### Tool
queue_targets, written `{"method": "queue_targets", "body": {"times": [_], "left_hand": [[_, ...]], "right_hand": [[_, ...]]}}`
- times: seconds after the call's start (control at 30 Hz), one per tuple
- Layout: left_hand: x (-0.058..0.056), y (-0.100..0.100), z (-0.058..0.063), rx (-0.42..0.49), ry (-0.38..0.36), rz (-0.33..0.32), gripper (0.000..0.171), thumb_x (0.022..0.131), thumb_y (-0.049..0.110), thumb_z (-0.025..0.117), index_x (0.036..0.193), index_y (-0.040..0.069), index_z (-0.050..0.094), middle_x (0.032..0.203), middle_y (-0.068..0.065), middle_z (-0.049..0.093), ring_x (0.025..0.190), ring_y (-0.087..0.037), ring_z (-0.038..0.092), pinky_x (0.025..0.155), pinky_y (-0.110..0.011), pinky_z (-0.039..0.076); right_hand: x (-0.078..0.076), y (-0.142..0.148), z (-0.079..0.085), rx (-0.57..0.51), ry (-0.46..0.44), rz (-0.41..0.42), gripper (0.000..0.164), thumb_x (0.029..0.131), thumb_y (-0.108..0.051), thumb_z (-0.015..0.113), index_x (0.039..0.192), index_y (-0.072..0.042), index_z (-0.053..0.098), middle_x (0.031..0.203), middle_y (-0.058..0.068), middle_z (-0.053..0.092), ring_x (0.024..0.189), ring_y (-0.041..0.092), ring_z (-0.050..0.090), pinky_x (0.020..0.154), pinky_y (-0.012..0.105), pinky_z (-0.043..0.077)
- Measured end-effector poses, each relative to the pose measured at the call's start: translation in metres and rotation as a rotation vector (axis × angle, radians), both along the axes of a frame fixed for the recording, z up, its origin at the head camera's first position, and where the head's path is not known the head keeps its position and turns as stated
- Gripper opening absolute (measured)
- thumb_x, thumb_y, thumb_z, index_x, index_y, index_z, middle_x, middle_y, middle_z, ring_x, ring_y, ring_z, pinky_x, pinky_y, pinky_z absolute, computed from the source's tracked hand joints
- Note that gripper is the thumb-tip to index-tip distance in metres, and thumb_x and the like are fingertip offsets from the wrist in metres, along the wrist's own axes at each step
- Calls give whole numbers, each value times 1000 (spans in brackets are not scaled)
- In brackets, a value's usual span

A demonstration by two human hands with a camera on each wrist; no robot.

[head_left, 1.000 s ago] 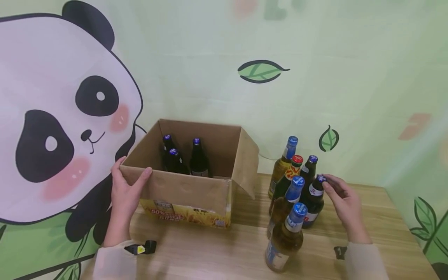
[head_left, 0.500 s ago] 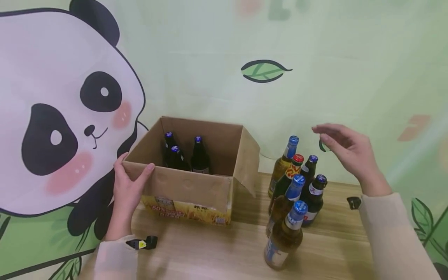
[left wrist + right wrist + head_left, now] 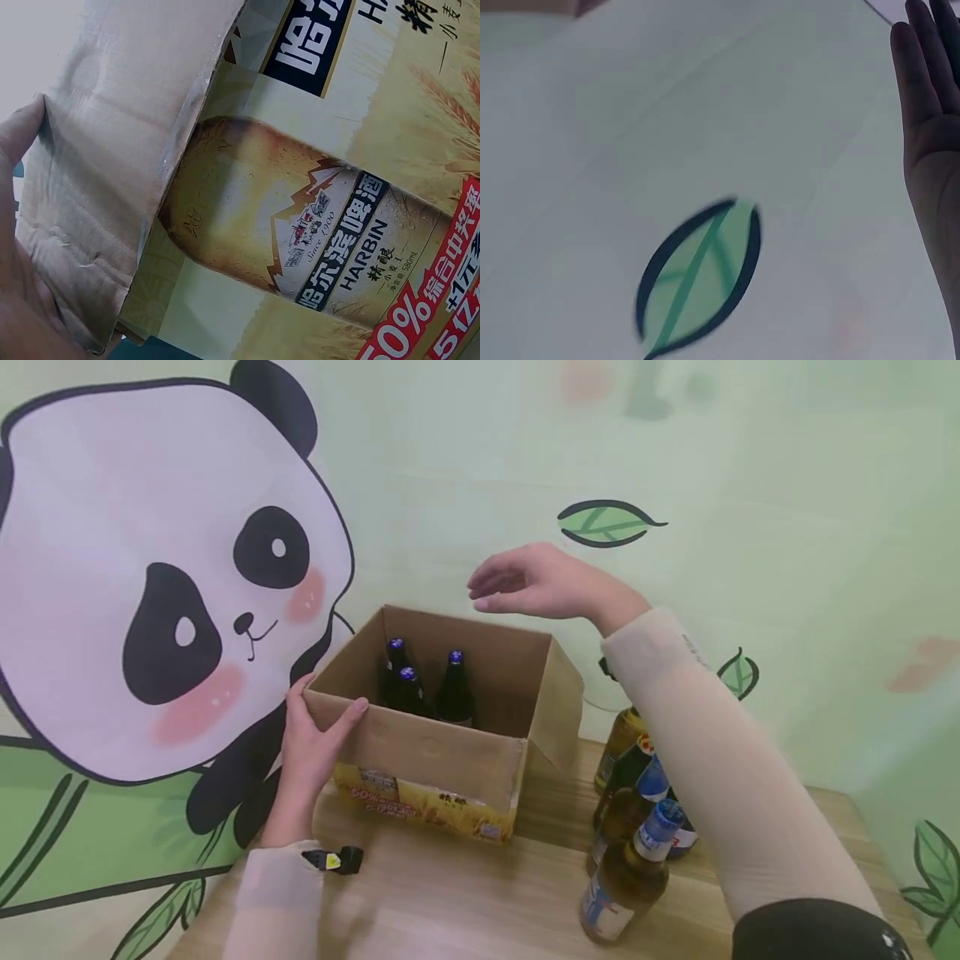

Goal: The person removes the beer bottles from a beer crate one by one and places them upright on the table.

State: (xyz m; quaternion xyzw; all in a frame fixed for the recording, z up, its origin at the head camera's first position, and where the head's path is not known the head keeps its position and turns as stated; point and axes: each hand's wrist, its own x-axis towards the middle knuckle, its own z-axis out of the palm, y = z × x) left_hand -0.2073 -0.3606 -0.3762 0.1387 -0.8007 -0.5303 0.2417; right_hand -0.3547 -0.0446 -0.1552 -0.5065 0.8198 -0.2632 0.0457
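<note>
My left hand (image 3: 311,752) grips the front left corner of an open cardboard box (image 3: 431,752), thumb over the front panel and fingers round the left side. In the left wrist view, the thumb lies on the bare brown flap (image 3: 112,150) above a printed beer bottle picture. Inside the box stand three dark bottles with blue caps, among them one bottle (image 3: 455,693) on the right. My right hand (image 3: 540,581) hangs over the box's back edge, holding nothing, its fingers gently bent. In the right wrist view the right hand's fingers (image 3: 915,82) appear at the edge.
Right of the box, several beer bottles stand on the wooden table (image 3: 420,902), the nearest a brown bottle (image 3: 626,885) with a blue cap. My right sleeve (image 3: 735,768) partly hides the others. Behind is a wall cloth (image 3: 465,460) printed with a panda and leaves.
My right hand has left the cap of a dark bottle, risen, and swung left to above the box. The left hand keeps its grip on the box. The head view has shifted right-to-left slightly.
</note>
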Motion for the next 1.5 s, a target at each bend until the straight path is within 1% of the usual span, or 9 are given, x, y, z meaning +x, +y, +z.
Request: {"method": "queue_targets", "body": {"times": [0.1,0.2,0.4,0.63,0.8,0.87,1.0,1.2,1.5], "left_hand": [[-3,6,-2,-6,8,0,99,82,60,75,157,32,17,155,-9,33,137,-34,37,109,-67,31],[-6,13,-3,-7,7,-4,100,81,62,75,157,32,17,155,-8,33,138,-34,37,109,-67,31],[-8,24,-2,-16,0,0,102,79,67,74,156,32,18,155,-7,34,137,-32,38,110,-65,31],[-7,49,-2,-19,12,-29,100,78,66,75,154,30,22,152,-7,37,134,-31,40,110,-62,34],[-6,63,0,-29,13,-31,99,76,68,75,152,30,24,149,-7,39,131,-29,43,109,-59,37],[-6,65,4,-30,18,-26,100,76,69,75,152,29,23,149,-8,39,132,-29,42,109,-58,36],[-6,66,9,-29,24,-21,100,77,67,75,153,29,23,150,-8,37,133,-29,41,110,-58,35],[-2,65,5,-24,15,-43,100,78,65,76,153,27,22,151,-9,37,134,-30,40,110,-59,35],[1,65,6,-10,18,-49,98,79,66,75,154,31,21,152,-6,35,136,-29,39,110,-61,34]], "right_hand": [[-10,-34,-6,42,-1,53,32,96,-34,69,122,-15,68,114,-5,71,109,7,65,98,29,49],[-18,-58,-17,65,-26,90,32,96,-31,70,122,-13,69,113,-4,72,109,8,65,98,28,49],[-32,-86,-44,103,-78,82,34,95,-30,71,125,-13,67,116,-5,71,111,10,64,101,32,48],[-49,-86,-93,148,-150,23,42,93,-32,72,129,-12,66,123,2,69,114,14,63,101,36,48],[-56,-69,-121,191,-274,-29,48,92,-26,75,134,-6,62,130,8,66,121,21,60,104,39,46],[-57,-65,-125,210,-290,-25,50,91,-23,76,135,-4,61,131,9,65,124,23,59,105,40,45],[-55,-67,-128,269,-253,10,50,89,-20,78,134,-4,62,132,10,64,125,26,57,106,40,44],[-49,-71,-138,337,-214,30,45,90,-18,77,132,-9,65,135,7,62,128,25,54,107,39,43],[-46,-74,-144,314,-212,-11,40,90,-26,78,126,-12,68,128,5,63,117,22,57,100,39,47]]}}
